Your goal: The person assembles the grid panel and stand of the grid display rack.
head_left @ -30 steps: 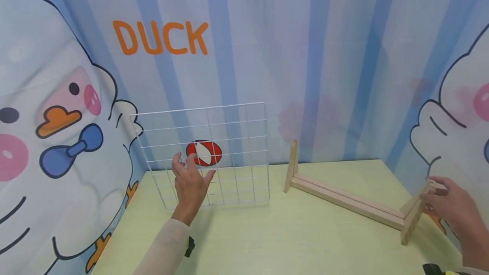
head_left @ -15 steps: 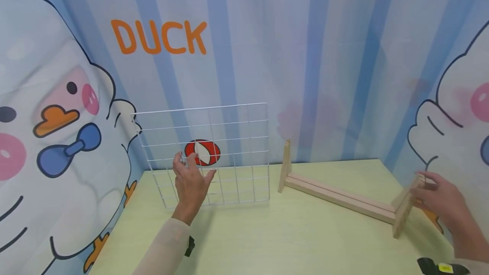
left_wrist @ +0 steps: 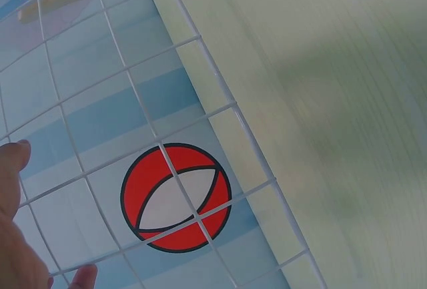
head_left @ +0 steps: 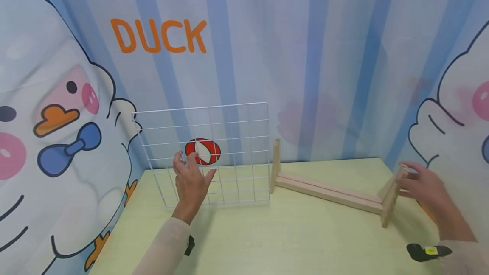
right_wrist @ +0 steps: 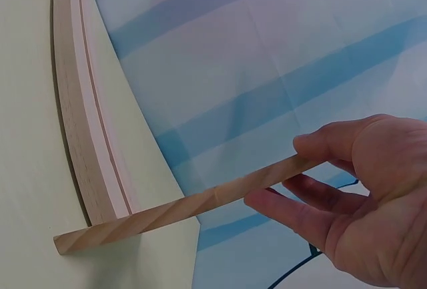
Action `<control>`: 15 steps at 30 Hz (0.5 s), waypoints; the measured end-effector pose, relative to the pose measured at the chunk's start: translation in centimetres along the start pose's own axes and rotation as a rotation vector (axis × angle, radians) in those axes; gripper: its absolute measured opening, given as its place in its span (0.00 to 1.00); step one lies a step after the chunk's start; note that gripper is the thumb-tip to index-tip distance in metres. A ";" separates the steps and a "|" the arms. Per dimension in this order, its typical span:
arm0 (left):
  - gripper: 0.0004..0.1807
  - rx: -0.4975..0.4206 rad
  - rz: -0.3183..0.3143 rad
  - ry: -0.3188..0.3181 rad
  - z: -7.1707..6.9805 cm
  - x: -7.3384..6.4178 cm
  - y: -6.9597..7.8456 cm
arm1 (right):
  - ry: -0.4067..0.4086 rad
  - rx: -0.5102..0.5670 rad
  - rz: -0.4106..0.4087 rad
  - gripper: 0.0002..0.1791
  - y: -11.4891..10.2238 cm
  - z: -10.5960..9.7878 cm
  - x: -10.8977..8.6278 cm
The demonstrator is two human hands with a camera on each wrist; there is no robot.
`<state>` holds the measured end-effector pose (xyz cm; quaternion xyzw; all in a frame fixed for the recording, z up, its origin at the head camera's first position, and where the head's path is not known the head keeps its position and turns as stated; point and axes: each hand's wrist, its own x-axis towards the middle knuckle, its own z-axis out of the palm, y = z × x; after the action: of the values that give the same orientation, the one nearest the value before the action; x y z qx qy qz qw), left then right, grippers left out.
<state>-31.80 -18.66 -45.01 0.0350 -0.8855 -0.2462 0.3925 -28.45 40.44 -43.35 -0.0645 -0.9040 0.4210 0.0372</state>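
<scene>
Orange "DUCK" lettering (head_left: 165, 36); right fingers (right_wrist: 287, 212) pinch wooden stand (head_left: 328, 193); left fingers (head_left: 192, 165) spread at grid (head_left: 233, 153), grip unclear.

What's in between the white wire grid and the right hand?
The wooden stand lies there. The head view shows it stretching from beside the white wire grid to the right hand, which grips its end.

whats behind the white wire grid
Through the white wire grid you can see the striped curtain, a red-and-white printed ball, and some tabletop. Whatever lies behind the left hand is covered.
</scene>
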 end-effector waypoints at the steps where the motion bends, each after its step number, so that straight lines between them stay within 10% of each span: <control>1: 0.38 0.000 -0.004 -0.005 0.0 0.0 0.1 | -0.008 0.002 -0.006 0.39 -0.1 0.1 0.2; 15: 0.38 -0.012 -0.033 -0.041 -0.1 -0.1 0.5 | -0.085 0.064 -0.060 0.39 -1.7 1.4 2.3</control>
<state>-31.59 -18.20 -44.79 0.0423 -0.8912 -0.2589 0.3701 -31.02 38.66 -42.94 -0.0182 -0.8924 0.4508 0.0133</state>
